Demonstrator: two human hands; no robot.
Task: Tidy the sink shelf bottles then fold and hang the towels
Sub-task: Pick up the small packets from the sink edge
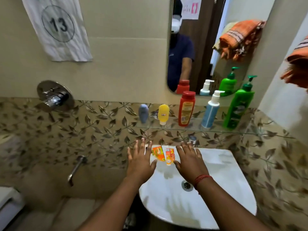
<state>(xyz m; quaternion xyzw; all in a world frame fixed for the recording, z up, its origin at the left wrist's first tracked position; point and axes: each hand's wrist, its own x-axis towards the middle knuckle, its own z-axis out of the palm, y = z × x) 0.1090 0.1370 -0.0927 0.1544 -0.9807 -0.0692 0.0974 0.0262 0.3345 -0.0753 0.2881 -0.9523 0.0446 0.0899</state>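
Standing upright in a row on the glass shelf above the basin: grey-blue tube at far left, then yellow tube, red bottle, white-and-blue pump bottle, and green pump bottle at far right. Spacing looks fairly even; the shelf portion of the task reads as done or close to it.

Lying on the far rim of the white sink, below the shelf: orange sachet and small orange tube, just beside each other. Judged not yet put away, if they belong on the shelf.

Left hand: fingers spread and straight, hovering just left of the sachet, holding nothing. Right hand: fingers spread likewise, just right of the small tube, holding nothing; a red thread circles its wrist. Whether either palm touches the rim cannot be told.

Towels: one orange striped towel bunched at the right edge of the view; its reflection shows in the mirror. It appears crumpled rather than folded, so the folding and hanging is judged still to do.

Surroundings: sink drain near the right wrist; chrome mixer and spout on the leaf-patterned wall at left; numbered paper sheet taped at upper left.
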